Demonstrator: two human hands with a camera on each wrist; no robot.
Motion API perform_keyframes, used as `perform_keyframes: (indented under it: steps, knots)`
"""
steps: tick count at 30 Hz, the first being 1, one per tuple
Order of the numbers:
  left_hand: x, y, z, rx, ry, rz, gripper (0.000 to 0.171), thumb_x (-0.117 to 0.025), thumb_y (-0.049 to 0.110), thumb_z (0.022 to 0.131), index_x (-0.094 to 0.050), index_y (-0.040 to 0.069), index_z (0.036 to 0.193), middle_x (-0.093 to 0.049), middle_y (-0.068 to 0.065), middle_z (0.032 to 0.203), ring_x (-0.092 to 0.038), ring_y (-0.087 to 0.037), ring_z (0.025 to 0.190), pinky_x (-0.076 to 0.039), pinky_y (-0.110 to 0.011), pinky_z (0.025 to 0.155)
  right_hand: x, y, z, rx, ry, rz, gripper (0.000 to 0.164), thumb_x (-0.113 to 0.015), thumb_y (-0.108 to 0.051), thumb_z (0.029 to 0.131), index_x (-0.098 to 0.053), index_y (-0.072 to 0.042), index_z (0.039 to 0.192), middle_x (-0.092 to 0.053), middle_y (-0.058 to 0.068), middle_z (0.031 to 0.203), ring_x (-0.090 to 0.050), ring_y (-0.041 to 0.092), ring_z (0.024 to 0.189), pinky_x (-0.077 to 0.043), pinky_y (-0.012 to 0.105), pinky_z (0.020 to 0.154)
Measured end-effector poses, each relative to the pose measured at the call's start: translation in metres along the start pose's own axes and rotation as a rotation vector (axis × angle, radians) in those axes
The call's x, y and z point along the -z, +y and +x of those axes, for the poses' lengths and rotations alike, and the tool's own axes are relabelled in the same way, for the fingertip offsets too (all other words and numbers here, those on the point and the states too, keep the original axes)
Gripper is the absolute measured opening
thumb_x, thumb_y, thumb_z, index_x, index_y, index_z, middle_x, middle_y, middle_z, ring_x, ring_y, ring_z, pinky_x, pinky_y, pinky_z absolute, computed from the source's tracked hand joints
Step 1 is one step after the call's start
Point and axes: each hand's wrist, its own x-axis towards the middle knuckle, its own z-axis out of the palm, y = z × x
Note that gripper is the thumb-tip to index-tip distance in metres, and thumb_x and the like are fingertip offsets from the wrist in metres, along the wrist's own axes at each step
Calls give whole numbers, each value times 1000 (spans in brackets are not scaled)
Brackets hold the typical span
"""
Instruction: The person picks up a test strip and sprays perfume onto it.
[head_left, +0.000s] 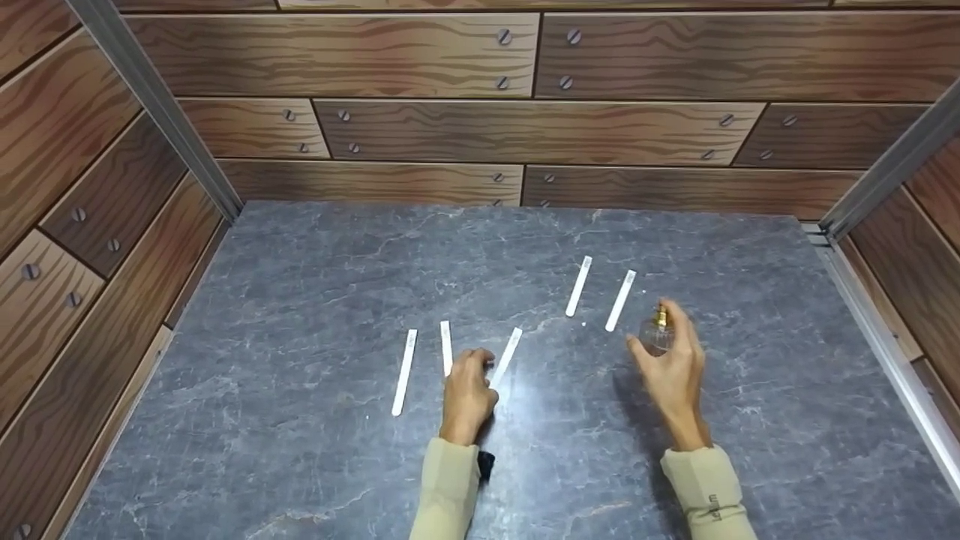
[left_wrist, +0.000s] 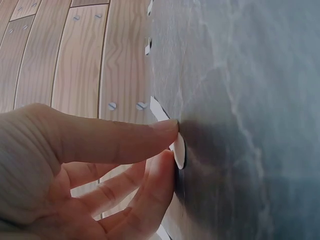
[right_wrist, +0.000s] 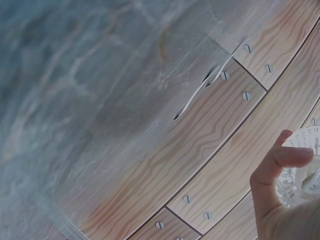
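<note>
My right hand (head_left: 675,367) grips a clear glass perfume bottle (head_left: 657,336) with a gold spray top, above the right part of the table. In the right wrist view the ribbed glass of the bottle (right_wrist: 295,187) shows at the lower right edge. Over the middle of the table, my left hand (head_left: 466,397) is at the near end of a slanted white paper test strip (head_left: 510,352). Seen from the left wrist, thumb and forefinger pinch that strip (left_wrist: 180,152) near its rounded end, close to the tabletop.
Left of that hand lie two more strips, an outer one (head_left: 405,373) and one (head_left: 447,346) partly hidden by the hand. Two others, a farther strip (head_left: 578,286) and a nearer strip (head_left: 620,301), lie toward the bottle. Wood-patterned walls (head_left: 420,56) enclose the grey marbled table (head_left: 300,465).
</note>
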Motion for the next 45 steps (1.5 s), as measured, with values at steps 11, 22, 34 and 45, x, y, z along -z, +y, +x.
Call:
perform_keyframes:
  steps: [11,22,34,45]
  knots:
    - [-1,-2,-1,8,-25,-67,31,-59,-22,61,-63,6,74,-54,-6,88,-59,-29,72,-52,-39,65,4,1,3,9,6,-9,66,-83,12,71,-58,4,131,-64,29,118,-62,46,105,-49,60,88]
    - [-5,-4,3,-79,-85,-63,27,-60,-19,63,-62,8,64,-49,-2,77,-54,-26,75,-51,-36,69,6,2,0,-15,-6,-24,66,-83,11,72,-57,4,133,-63,28,120,-61,45,105,-49,60,85]
    - [-6,0,12,-41,-209,-205,23,-69,-18,69,-75,2,77,-59,0,65,-46,-7,62,-44,-25,59,8,1,5,-20,12,-25,65,-82,14,72,-57,6,131,-63,30,118,-60,46,107,-48,61,89]
    - [-10,7,12,47,-126,-371,41,-64,-18,76,-73,-7,114,-70,-13,100,-68,-20,78,-54,-24,67,5,1,2,-4,9,-17,67,-84,11,73,-56,4,133,-64,27,118,-61,43,105,-48,57,84]
